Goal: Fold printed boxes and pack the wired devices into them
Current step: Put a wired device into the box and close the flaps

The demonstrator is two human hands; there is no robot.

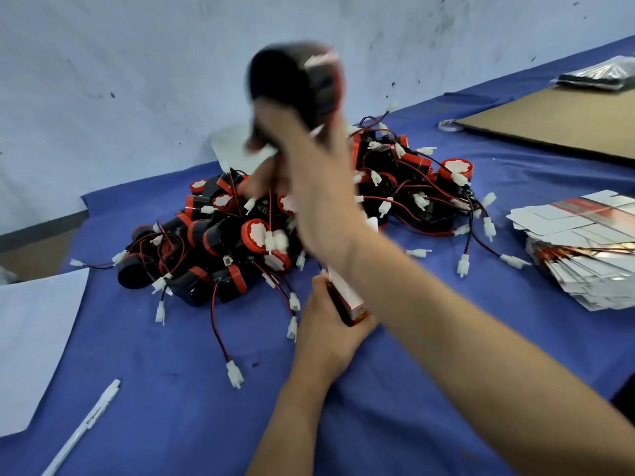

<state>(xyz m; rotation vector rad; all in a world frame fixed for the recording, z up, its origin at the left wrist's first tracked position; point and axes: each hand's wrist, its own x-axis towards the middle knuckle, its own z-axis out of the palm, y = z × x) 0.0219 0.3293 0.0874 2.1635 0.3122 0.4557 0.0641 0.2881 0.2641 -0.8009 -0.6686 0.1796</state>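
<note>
Heaping beyond the left hand (326, 338), the pile of wired devices (220, 242) is large, so most of the packing seems to remain. That hand grips one folded box (347, 298), fingers wrapped round it. Above it the right hand (316, 201), blurred, clutches a black device (285, 80), not yet boxed. Right of both hands, a stack of flat boxes (580, 255) waits unfolded.
</note>
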